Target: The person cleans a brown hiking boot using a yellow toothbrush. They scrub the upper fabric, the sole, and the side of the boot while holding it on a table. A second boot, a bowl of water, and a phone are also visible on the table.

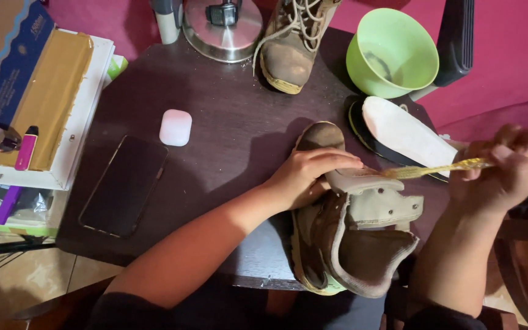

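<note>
On the dark desk [215, 116] a worn brown boot [343, 244] lies at about 5 o'clock, its opening toward the person. The left hand [310, 177] lies flat over the toe part with fingers spread, probably to keep the boot from sliding. The right hand [508, 168], at 3 o'clock, is closed around a yellow lace [453, 165] drawn tight from the boot. The laced second boot [291, 46] stands at 12 o'clock, and a green bowl [392, 52] and white insoles [404, 134] wait near, at 1 to 2 o'clock.
</note>
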